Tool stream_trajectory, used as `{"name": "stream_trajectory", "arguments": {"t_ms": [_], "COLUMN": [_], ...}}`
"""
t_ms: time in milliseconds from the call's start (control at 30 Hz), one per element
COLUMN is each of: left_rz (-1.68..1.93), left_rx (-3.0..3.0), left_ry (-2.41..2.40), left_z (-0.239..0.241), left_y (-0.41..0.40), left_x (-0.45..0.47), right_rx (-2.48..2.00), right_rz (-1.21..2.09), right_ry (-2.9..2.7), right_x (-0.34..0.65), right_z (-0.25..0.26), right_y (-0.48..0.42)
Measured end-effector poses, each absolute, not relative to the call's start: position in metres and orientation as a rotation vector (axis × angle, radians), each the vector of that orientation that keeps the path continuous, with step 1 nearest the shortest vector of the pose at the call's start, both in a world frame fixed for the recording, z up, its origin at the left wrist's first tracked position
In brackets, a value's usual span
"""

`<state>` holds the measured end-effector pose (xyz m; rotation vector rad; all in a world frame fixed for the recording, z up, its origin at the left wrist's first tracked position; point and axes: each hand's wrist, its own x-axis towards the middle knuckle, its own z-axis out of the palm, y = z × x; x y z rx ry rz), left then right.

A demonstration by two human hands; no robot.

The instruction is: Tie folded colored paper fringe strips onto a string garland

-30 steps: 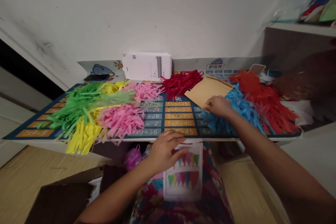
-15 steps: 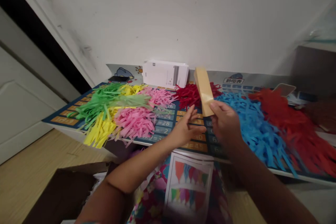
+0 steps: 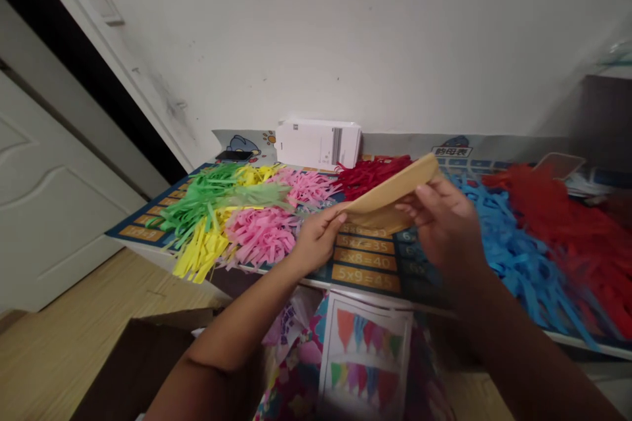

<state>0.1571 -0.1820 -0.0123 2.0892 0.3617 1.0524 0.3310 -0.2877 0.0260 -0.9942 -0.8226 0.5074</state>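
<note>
A folded yellow paper strip (image 3: 390, 191) is held up above the table, slanting up to the right. My left hand (image 3: 318, 237) pinches its left end between thumb and fingers. At its right end, my right hand (image 3: 444, 217) grips the lower edge, some fingertips tucked underneath. Behind the paper lies a dark red tassel bundle (image 3: 365, 174). Left of my hands are pink tassels (image 3: 261, 233), yellow tassels (image 3: 200, 247) and green tassels (image 3: 202, 194). Blue tassels (image 3: 513, 270) and red tassels (image 3: 557, 223) spread out on the right.
A printed multiplication mat (image 3: 365, 276) covers the table against the wall. White boxes or cards (image 3: 318, 143) lean at the back, with a dark phone-like object (image 3: 236, 156) to their left. Below the front edge are a picture sheet of tassels (image 3: 365, 355) and an open cardboard box (image 3: 133, 355).
The yellow paper has swung from near upright to a slant. My left hand, open and empty before, has taken hold of its left end. The view has shifted slightly.
</note>
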Motion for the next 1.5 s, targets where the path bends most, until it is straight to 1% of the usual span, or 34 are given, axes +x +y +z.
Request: {"name": "stream_trajectory", "arguments": {"t_ms": [100,233,433,567,733,867,1067,1167,1233,1333,1433,1500], "left_rz": [1.077,1.032,1.263,1.324,1.388,1.323,1.329,1.337,1.419,1.663,1.824,1.802], "left_rx": [2.194,2.279,2.559,2.609,2.45,2.392,2.365,2.337,2.253,1.986,1.732,1.623], "left_ry": [0.362,0.395,0.589,0.575,0.493,0.453,0.447,0.432,0.402,0.211,-0.031,-0.084], "left_z": [-0.006,0.008,0.055,0.074,0.074,0.074,0.076,0.074,0.073,0.077,0.084,0.084], "left_y": [-0.171,-0.165,-0.17,-0.171,-0.172,-0.174,-0.179,-0.177,-0.171,-0.155,-0.138,-0.128], "left_x": [0.142,0.132,0.142,0.144,0.132,0.123,0.12,0.119,0.118,0.112,0.104,0.103], "right_rx": [-0.964,-0.97,-0.954,-0.98,-0.959,-0.92,-1.043,-1.027,-1.002,-1.1,-1.223,-1.189], "right_rz": [0.428,0.367,0.386,0.399,0.248,0.166,0.145,0.158,0.23,0.458,0.869,1.181], "right_ry": [-0.836,-0.894,-0.88,-0.893,-0.822,-0.779,-0.821,-0.827,-0.85,-0.867,-0.829,-0.816], "right_x": [0.338,0.331,0.309,0.304,0.314,0.322,0.319,0.32,0.328,0.351,0.369,0.368], "right_z": [0.042,0.047,0.044,0.045,0.048,0.051,0.049,0.051,0.051,0.045,0.028,0.014], "right_y": [-0.289,-0.283,-0.274,-0.279,-0.282,-0.281,-0.287,-0.289,-0.288,-0.282,-0.277,-0.276]}}
